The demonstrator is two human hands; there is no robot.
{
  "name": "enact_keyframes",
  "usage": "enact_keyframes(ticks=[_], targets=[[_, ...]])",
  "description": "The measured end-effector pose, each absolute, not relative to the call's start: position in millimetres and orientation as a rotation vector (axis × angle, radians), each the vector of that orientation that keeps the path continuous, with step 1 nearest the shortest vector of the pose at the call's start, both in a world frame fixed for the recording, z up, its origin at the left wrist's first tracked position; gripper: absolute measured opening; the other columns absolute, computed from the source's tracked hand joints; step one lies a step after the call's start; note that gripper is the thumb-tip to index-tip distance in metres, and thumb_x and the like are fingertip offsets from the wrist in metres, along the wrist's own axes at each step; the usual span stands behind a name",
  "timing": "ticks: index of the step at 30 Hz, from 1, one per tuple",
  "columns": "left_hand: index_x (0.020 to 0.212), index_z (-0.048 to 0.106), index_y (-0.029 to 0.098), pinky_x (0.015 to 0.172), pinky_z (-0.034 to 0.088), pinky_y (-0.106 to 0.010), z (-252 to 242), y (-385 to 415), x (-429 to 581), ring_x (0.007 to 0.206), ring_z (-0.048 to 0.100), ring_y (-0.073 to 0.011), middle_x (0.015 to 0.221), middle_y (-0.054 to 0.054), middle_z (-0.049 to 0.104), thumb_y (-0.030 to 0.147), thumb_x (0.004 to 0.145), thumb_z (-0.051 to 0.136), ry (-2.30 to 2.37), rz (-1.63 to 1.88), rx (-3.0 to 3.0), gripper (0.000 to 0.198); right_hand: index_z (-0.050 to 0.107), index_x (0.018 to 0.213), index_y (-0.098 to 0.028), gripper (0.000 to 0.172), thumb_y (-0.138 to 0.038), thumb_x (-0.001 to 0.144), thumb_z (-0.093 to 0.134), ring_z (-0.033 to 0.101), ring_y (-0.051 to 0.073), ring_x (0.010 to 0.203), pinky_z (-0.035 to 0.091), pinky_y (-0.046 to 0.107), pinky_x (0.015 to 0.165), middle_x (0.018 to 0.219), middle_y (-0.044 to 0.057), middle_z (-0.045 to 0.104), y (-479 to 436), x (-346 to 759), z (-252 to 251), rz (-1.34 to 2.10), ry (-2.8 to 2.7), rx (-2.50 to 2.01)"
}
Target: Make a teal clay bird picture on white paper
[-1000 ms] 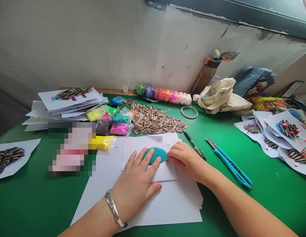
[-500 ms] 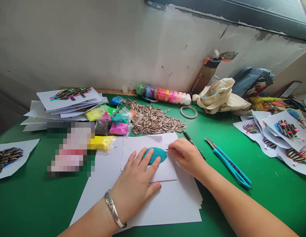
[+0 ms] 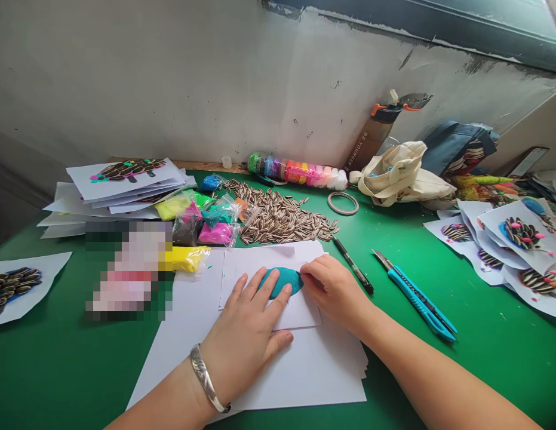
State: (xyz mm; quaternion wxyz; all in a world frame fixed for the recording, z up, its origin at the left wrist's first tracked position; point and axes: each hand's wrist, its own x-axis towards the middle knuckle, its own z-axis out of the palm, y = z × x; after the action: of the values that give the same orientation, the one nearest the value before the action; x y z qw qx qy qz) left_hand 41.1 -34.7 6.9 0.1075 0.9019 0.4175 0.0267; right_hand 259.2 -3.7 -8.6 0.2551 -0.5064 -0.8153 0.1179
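As the open left hand [image 3: 246, 316] presses teal clay [image 3: 281, 282], the curled right [image 3: 334, 291] edges closer.

Under LH [image 3: 246, 316], teal modelling clay [image 3: 280, 282]: matt, smooth, soft-looking. Beneath it, matt white paper sheets [image 3: 300, 370] on a smooth green mat [image 3: 484, 370]. On LH wrist, a polished metal bangle [image 3: 206, 379], silvery w/ slight sheen. Right of RH [image 3: 331, 289], a craft knife [image 3: 416, 301]: glossy blue plastic body, bare metal blade. Beyond both hands, clear glossy plastic bags [image 3: 217, 233] of matt clay & striped sunflower seeds [image 3: 278, 218], dry w/ faint shine.
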Motion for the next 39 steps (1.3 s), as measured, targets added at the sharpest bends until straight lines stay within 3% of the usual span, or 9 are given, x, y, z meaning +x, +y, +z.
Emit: enact_keyframes(ticks=[39], targets=[[0.145, 0.037, 0.027, 0.111, 0.026, -0.060, 6.1, -35.4, 41.1, 0.142, 0.025, -0.0346, 0.154, -0.010, 0.031, 0.045, 0.092, 0.050, 1.221, 0.054, 2.661, 0.057, 0.060, 0.079, -0.017, 0.015, -0.014, 0.088, 0.050, 0.049, 0.017, 0.070, 0.037, 0.029, 0.066, 0.070, 0.004, 0.057, -6.0, 256.3, -3.0, 0.292, -2.160, -1.467]])
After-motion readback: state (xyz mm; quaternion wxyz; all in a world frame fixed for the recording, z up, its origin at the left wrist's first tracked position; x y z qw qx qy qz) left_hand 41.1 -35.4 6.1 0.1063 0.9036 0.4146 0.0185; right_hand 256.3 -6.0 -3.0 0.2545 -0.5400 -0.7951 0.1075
